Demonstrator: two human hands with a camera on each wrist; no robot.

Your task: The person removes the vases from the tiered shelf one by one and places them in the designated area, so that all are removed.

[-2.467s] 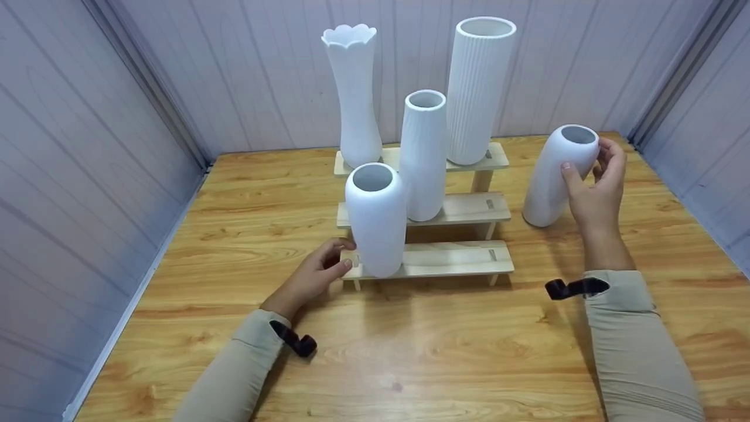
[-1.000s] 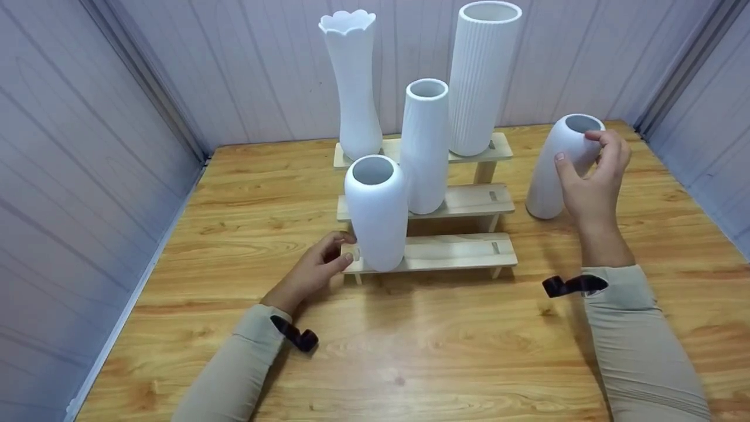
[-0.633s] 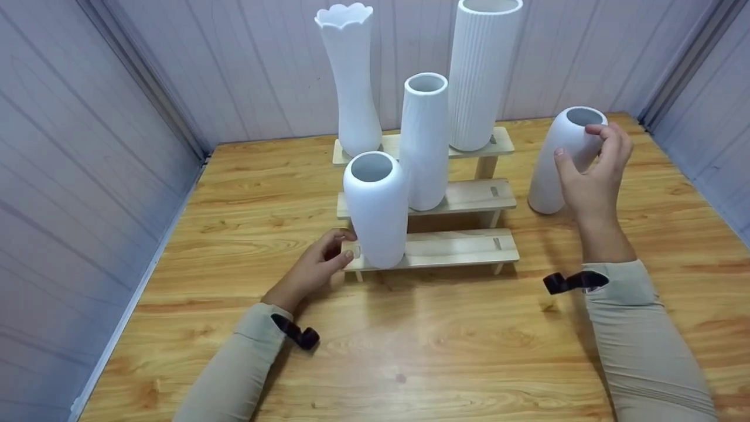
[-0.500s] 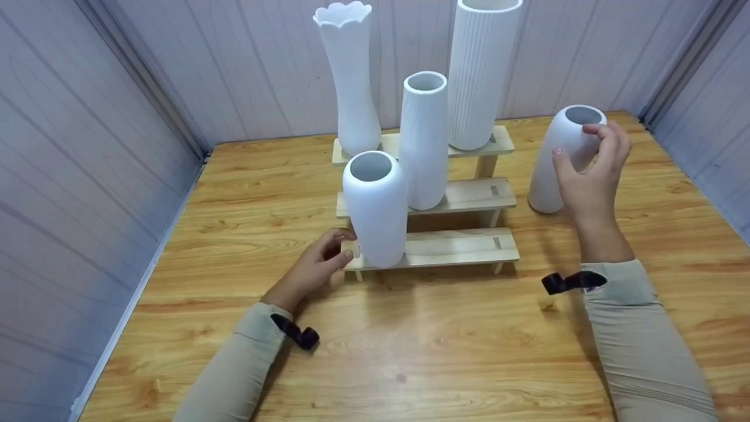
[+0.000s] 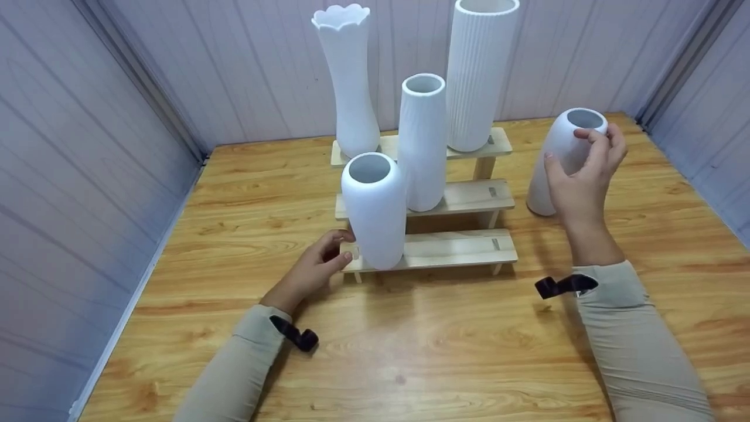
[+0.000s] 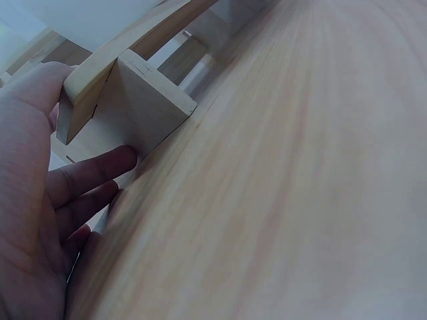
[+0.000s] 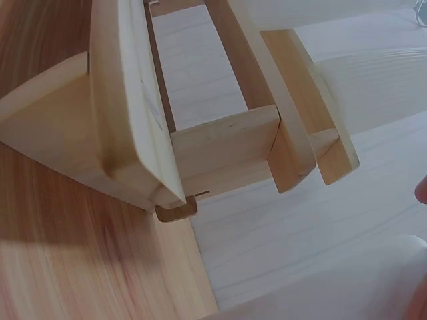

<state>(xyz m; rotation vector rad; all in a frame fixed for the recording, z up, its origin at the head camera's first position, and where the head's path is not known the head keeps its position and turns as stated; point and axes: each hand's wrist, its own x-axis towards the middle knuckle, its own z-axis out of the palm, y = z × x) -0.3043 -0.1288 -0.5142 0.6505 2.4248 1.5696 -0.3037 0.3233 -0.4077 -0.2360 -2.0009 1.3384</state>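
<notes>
Loosely bent fingers (image 5: 599,146), right hand (image 5: 586,187) at rightmost vase (image 5: 562,140).

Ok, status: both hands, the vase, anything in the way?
Left hand gripping wooden stand at its left end. Right hand round far-right vase, grip unclear. Vase standing on table. Stand, bearing four other vases, just left of it.

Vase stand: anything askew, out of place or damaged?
One thing: the vase at the right hand is on the table, off the stand that holds the other four vases. It looks tilted, but perspective may explain that. No spill or damage shows.
</notes>
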